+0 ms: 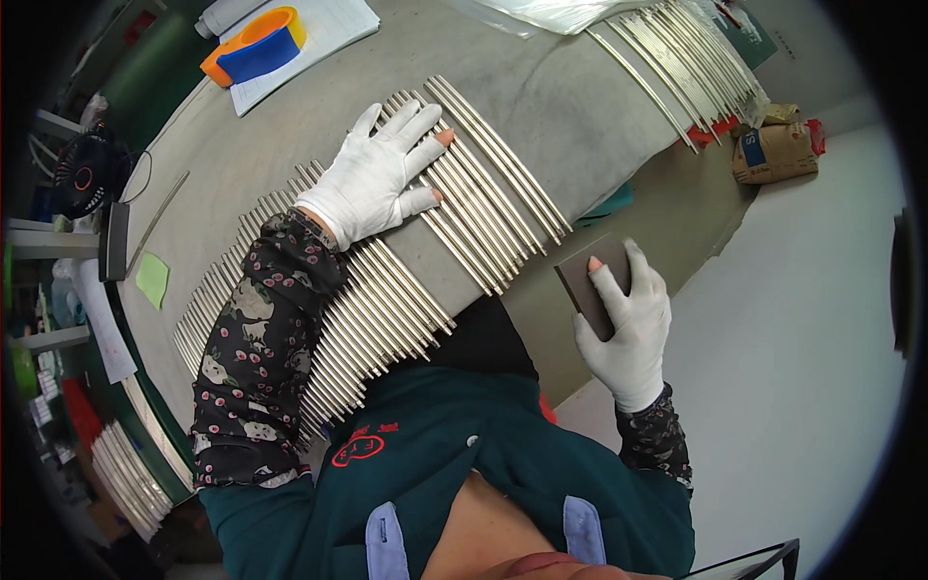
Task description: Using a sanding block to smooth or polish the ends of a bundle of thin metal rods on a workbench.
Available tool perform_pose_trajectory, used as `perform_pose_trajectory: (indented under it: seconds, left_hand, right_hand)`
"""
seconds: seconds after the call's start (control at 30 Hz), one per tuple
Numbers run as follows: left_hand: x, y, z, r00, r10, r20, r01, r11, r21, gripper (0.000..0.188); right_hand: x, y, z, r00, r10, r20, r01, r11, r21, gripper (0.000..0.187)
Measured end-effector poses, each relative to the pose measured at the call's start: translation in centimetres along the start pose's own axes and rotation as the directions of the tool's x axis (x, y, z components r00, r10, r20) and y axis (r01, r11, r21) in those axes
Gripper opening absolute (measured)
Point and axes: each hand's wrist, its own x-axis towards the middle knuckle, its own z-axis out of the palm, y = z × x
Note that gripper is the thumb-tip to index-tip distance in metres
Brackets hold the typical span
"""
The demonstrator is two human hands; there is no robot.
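Note:
My left hand (372, 184), in a white glove with bare thumb and index tips, lies with fingers spread across a group of thin silver metal rods (488, 198). These rods rest side by side on the grey table, their near ends close to its front edge. A larger row of similar rods (372, 314) runs beneath and beside my left forearm, partly hidden by the sleeve. Off the table's front edge, my right hand (633, 333), gloved the same way, grips a dark grey flat rectangular block (578, 282). The block is apart from the rods.
Another bundle of rods (672, 63) lies at the far right beside clear plastic (541, 14). An orange and blue tape dispenser (261, 48) sits on papers (338, 27) at the back left. A brown bag (773, 153), a small black fan (87, 174) and a green note (152, 278) are also around.

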Motion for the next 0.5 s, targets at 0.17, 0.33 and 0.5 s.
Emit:
perform_pose_trajectory:
  seconds: [0.17,0.33,0.5]
  left_hand:
    - [0.0,0.0,-0.4,0.999,-0.021,0.039,0.022,1.0,-0.022,0.07]
    - [0.8,0.2,-0.5,0.999,-0.027,0.035,0.028,0.999,-0.025,0.07]
    - [1.6,0.3,-0.1,1.0,-0.019,0.016,0.019,1.0,-0.025,0.071]
  right_hand:
    - [0.6,0.2,0.7,0.999,-0.032,-0.003,0.032,0.999,0.019,0.059]
    - [2.0,0.1,1.6,0.999,-0.035,-0.008,0.035,0.999,0.035,0.055]
    - [1.5,0.6,1.1,0.999,-0.026,-0.03,0.027,0.999,0.03,0.055]
